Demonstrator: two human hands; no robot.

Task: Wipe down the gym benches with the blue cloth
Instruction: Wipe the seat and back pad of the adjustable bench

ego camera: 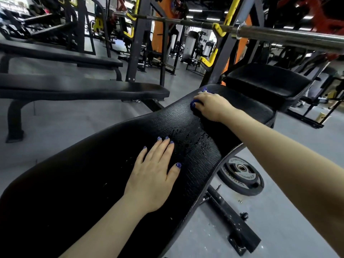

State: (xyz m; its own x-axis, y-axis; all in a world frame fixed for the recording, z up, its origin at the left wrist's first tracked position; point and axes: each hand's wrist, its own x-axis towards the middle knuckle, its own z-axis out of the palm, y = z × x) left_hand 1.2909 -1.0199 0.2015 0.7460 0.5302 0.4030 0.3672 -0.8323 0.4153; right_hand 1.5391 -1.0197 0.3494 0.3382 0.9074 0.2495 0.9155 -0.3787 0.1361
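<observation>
Surface: black padded bench (104, 175), wet streaks mid-pad.
Room: gym, grey floor (290, 211).
Around: barbell (290, 35) overhead, weight plate (241, 175) below.
Left hand (152, 175): flat, fingers straight.
Right hand (212, 107): fingers clamped on blue cloth (193, 104).

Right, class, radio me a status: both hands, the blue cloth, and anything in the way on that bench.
Left hand flat on bench pad. Right hand gripping blue cloth at pad's far end. Wet streaks between hands. Nothing blocking.
</observation>
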